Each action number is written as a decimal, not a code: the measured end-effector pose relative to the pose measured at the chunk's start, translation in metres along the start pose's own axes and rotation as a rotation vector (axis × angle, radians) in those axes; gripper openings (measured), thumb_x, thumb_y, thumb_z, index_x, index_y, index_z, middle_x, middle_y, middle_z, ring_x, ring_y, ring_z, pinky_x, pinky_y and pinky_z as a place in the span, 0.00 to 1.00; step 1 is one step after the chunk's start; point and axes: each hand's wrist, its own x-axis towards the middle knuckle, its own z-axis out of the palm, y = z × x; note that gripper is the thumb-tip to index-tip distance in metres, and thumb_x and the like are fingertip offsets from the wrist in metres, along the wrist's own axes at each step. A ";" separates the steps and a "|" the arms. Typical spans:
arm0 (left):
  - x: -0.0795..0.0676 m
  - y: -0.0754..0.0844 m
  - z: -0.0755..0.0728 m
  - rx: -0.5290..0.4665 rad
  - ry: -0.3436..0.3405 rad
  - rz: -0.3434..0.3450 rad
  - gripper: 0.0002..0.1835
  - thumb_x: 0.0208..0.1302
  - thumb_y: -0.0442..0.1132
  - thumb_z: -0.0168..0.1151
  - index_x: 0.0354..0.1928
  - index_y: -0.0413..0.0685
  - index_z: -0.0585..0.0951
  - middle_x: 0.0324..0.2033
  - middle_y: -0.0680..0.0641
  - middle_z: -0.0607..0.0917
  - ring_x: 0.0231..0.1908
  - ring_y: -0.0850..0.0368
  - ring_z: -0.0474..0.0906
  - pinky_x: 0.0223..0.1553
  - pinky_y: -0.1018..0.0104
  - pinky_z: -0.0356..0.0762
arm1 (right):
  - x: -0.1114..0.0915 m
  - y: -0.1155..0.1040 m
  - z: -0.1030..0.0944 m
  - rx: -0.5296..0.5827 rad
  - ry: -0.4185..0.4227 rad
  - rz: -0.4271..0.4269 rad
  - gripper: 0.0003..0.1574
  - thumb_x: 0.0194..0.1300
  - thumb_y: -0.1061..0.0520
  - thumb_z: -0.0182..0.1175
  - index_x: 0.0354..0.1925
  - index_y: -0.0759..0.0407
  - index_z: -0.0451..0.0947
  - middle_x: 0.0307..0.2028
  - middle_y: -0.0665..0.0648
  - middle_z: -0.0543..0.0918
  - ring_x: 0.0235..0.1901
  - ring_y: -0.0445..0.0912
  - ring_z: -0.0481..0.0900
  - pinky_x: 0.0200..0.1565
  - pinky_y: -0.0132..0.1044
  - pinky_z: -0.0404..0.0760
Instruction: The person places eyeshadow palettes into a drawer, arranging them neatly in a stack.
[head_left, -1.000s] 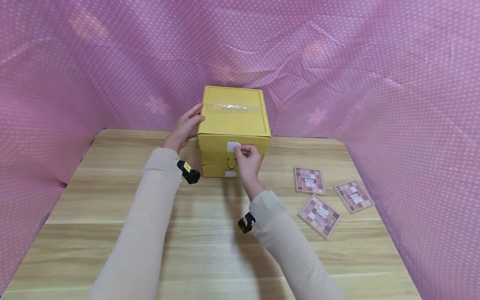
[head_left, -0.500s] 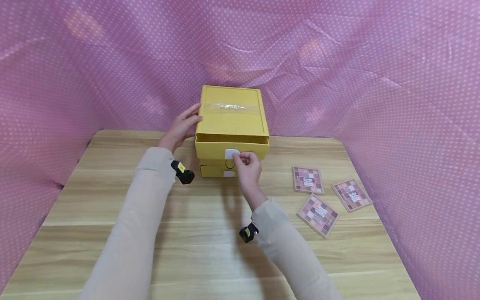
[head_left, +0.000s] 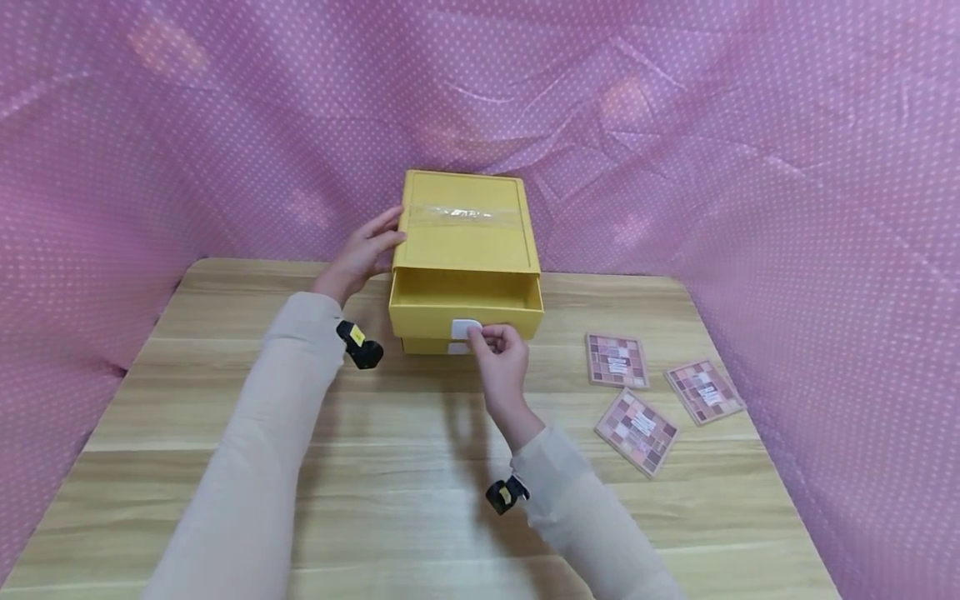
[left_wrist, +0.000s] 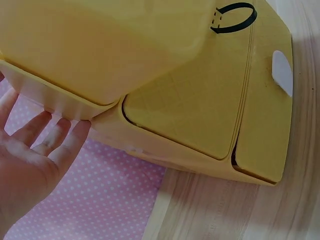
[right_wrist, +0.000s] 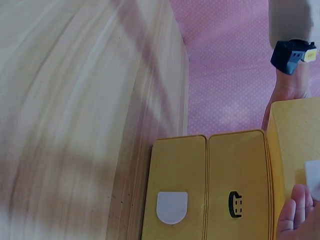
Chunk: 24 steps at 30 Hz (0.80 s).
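Observation:
A yellow drawer box (head_left: 465, 229) stands at the back of the table, clear tape across its top. Its top drawer (head_left: 420, 321) is pulled partly out, and the part of its inside that shows holds nothing. With thumb and fingers my right hand (head_left: 504, 367) pinches the white tab (head_left: 463, 328) on that drawer's front. My left hand (head_left: 358, 258) rests against the box's left side, its fingers extended, as the left wrist view also shows. Below, the middle drawer with a black loop handle (right_wrist: 234, 204) and the bottom drawer with a white tab (right_wrist: 172, 207) are closed.
Three square eyeshadow palettes lie on the table to the right: one nearer the box (head_left: 617, 360), one at the far right (head_left: 705, 392) and one in front (head_left: 637, 432). A pink dotted curtain (head_left: 300, 125) hangs behind the wooden table (head_left: 405, 500) and along its sides.
The top drawer, closed a second ago, has slid out toward me with my right hand on its tab. My left hand has stayed against the box's side.

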 end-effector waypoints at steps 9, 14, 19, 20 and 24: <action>0.001 0.001 -0.001 0.003 -0.012 -0.002 0.30 0.60 0.38 0.53 0.64 0.59 0.57 0.62 0.51 0.57 0.55 0.50 0.62 0.45 0.60 0.71 | -0.018 0.003 -0.008 0.021 -0.019 -0.032 0.10 0.51 0.65 0.61 0.27 0.72 0.70 0.21 0.57 0.76 0.21 0.41 0.74 0.24 0.27 0.72; 0.001 0.002 -0.004 0.012 -0.011 0.004 0.30 0.60 0.38 0.52 0.64 0.58 0.57 0.62 0.51 0.57 0.54 0.49 0.62 0.46 0.58 0.70 | -0.030 0.003 -0.012 0.034 -0.043 -0.033 0.10 0.51 0.66 0.60 0.28 0.74 0.70 0.22 0.58 0.76 0.21 0.42 0.74 0.23 0.26 0.72; 0.002 0.003 -0.005 0.020 -0.018 0.006 0.30 0.60 0.39 0.53 0.64 0.59 0.57 0.62 0.51 0.57 0.55 0.49 0.62 0.48 0.56 0.67 | -0.044 -0.010 -0.014 0.005 -0.043 -0.066 0.08 0.51 0.69 0.59 0.27 0.75 0.69 0.21 0.58 0.75 0.20 0.40 0.71 0.22 0.25 0.70; 0.003 0.003 -0.006 0.021 -0.019 0.006 0.30 0.60 0.39 0.53 0.64 0.59 0.57 0.62 0.51 0.57 0.55 0.50 0.62 0.48 0.56 0.68 | -0.046 -0.013 -0.015 -0.005 -0.040 -0.073 0.08 0.51 0.70 0.59 0.27 0.75 0.69 0.21 0.58 0.75 0.20 0.40 0.70 0.22 0.25 0.69; 0.004 0.002 -0.005 0.008 -0.022 0.011 0.30 0.60 0.38 0.52 0.64 0.58 0.57 0.62 0.51 0.57 0.54 0.49 0.62 0.47 0.57 0.69 | -0.055 -0.020 -0.015 -0.020 -0.032 -0.073 0.08 0.51 0.70 0.58 0.26 0.76 0.69 0.21 0.60 0.75 0.20 0.40 0.69 0.22 0.24 0.68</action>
